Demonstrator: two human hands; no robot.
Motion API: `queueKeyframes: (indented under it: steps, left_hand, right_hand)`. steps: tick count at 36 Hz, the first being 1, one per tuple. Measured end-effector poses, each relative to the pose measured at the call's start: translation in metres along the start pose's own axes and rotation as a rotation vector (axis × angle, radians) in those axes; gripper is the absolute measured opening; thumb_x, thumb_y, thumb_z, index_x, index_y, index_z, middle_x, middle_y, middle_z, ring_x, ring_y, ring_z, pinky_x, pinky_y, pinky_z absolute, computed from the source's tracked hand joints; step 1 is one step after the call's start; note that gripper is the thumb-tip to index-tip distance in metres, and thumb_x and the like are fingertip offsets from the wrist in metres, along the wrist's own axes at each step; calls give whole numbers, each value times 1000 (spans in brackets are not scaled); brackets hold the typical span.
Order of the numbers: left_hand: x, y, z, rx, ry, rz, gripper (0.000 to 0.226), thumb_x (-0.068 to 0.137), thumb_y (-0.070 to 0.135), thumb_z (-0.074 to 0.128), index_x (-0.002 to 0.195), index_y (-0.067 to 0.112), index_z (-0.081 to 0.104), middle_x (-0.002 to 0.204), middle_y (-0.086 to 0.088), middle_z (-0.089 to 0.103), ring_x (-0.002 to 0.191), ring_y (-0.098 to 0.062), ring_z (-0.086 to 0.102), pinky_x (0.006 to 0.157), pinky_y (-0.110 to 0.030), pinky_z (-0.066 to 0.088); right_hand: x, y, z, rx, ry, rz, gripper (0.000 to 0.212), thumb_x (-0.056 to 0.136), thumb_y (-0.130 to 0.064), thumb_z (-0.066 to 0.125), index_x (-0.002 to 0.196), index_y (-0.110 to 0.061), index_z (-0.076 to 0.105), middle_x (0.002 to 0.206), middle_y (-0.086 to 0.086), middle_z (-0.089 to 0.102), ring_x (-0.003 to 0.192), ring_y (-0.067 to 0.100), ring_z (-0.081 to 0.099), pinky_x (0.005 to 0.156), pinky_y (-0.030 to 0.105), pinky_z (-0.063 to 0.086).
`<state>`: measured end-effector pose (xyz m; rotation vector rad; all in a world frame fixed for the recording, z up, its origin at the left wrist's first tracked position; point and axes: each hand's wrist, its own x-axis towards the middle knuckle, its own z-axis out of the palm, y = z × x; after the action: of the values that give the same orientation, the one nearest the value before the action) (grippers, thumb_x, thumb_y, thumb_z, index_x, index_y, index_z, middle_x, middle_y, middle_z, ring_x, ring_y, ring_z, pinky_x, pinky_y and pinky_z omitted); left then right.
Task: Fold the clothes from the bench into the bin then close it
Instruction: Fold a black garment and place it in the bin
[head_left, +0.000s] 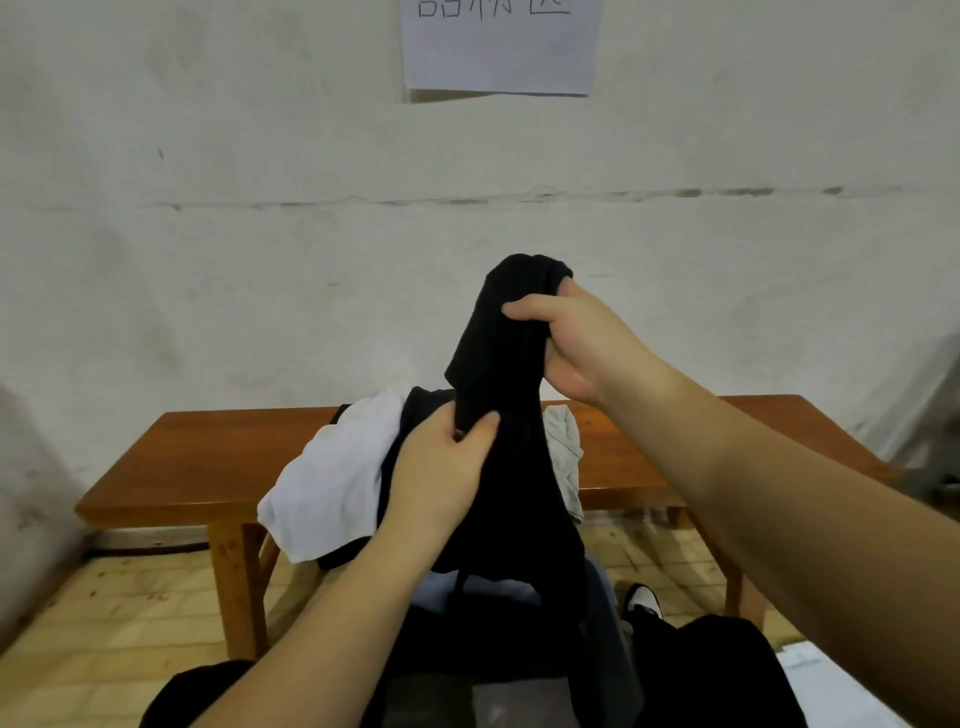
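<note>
While right hand (582, 343) and left hand (441, 467) grip black garment (498, 364), bin (519, 691) contents unclear.

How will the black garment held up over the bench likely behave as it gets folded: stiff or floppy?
Probably floppy: the black garment hangs limp from the right hand and bunches where the left hand pinches it. Likely light, since a pinch holds it up. It may slump unless laid flat on the bench.

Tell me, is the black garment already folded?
Not folded: the black garment hangs bunched between the right hand and left hand.
</note>
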<state>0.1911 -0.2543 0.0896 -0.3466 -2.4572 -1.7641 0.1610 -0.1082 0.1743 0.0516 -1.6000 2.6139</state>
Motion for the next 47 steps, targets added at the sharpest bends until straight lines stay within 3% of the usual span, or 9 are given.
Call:
queueKeyframes:
  steps: [7, 14, 23, 27, 31, 35, 40, 43, 47]
  left_hand:
    - [27, 4, -32, -623, 25, -276, 17, 99, 20, 56, 102, 10, 69, 90, 0, 77, 81, -13, 73, 65, -26, 55]
    - [44, 6, -48, -576, 108, -325, 3, 97, 10, 57, 94, 10, 57, 66, -2, 62, 52, -16, 50, 53, -26, 40]
    - [46, 11, -57, -487, -75, -251, 15, 97, 12, 54, 100, 6, 68, 90, -11, 73, 61, -19, 61, 61, -28, 44]
    - [44, 5, -58, -201, -226, -193, 22, 88, 26, 71, 101, 8, 70, 98, -9, 72, 79, -19, 65, 71, -27, 51]
    - [42, -2, -54, 616, -228, 81, 28, 85, 30, 74, 107, 29, 57, 92, 11, 61, 82, -3, 58, 66, -20, 40]
    - [44, -6, -50, 870, -226, 281, 11, 91, 22, 64, 87, 25, 54, 76, 10, 51, 71, -7, 49, 58, -23, 32]
    - [49, 7, -62, 244, -198, 86, 12, 90, 24, 67, 86, 12, 69, 77, 1, 64, 68, -6, 56, 65, -21, 39]
    - [60, 13, -71, -272, -280, -101, 21, 81, 22, 66, 94, 5, 69, 88, -6, 65, 83, -16, 59, 83, -30, 42]
    - [73, 17, -73, -541, -249, -202, 13, 89, 12, 58, 100, 5, 63, 93, -10, 58, 85, -23, 58, 76, -30, 53]
  right_hand:
    - [1, -13, -40, -178, 73, 96, 47, 98, 0, 50, 140, -20, 45, 123, 8, 63, 106, 23, 67, 81, 35, 60]
    - [1, -13, -60, -269, 139, 323, 19, 93, -3, 61, 112, -3, 60, 99, 14, 70, 71, 20, 73, 55, 27, 56]
    - [3, -9, -77, -531, 140, 348, 17, 95, -7, 59, 110, -13, 59, 110, 9, 63, 90, 18, 64, 69, 28, 54]
    - [3, -9, -79, -468, 151, 270, 28, 98, -8, 57, 123, -19, 62, 114, 9, 65, 101, 19, 66, 60, 27, 58]
    - [5, -4, -82, -322, 169, 213, 25, 100, -5, 48, 105, -13, 71, 115, 10, 65, 102, 20, 65, 61, 23, 57]
    - [6, 0, -92, -144, 116, 186, 51, 85, 13, 27, 114, -5, 65, 127, 18, 56, 120, 30, 57, 85, 35, 58]
    - [9, 3, -108, -300, -48, 151, 69, 82, 26, 27, 126, -19, 56, 133, 7, 58, 128, 24, 53, 93, 32, 54]
    - [11, 5, -114, -557, -67, 82, 47, 90, 16, 50, 127, -13, 56, 121, 6, 66, 113, 17, 65, 88, 25, 55]
    - [10, 4, -111, -752, 100, 0, 11, 94, -8, 60, 100, -15, 65, 81, 2, 64, 68, 12, 60, 64, 22, 51]
